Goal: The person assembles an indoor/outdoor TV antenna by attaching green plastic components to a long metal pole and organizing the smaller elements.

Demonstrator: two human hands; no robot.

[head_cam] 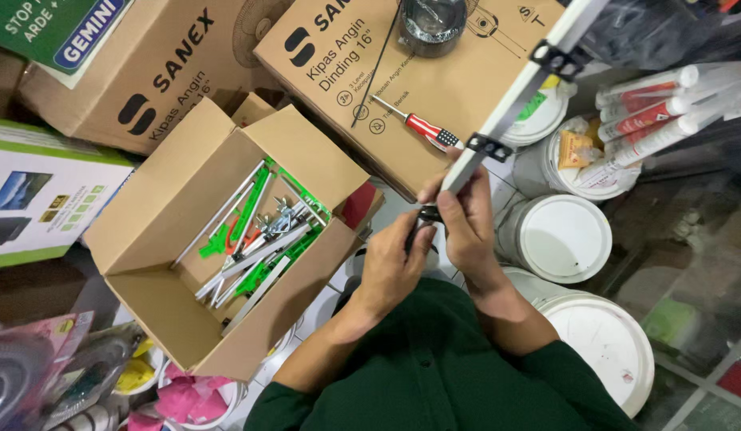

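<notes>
My right hand [470, 227] grips the near end of a long white bar [521, 92] that slants up to the right and carries two black brackets. My left hand [390, 263] pinches a small black part at that same end, right beside the right hand. A screwdriver [414, 124] with a red and white handle lies on the brown carton [458, 80] just beyond my hands. An open cardboard box [187, 231] to the left holds several white bars and green plastic pieces.
White lidded buckets [562, 239] stand to the right, with sealant tubes [650, 112] above them. Another large brown carton [147, 64] and a green and white box [35, 191] sit at the left. Pink packets lie at the lower left.
</notes>
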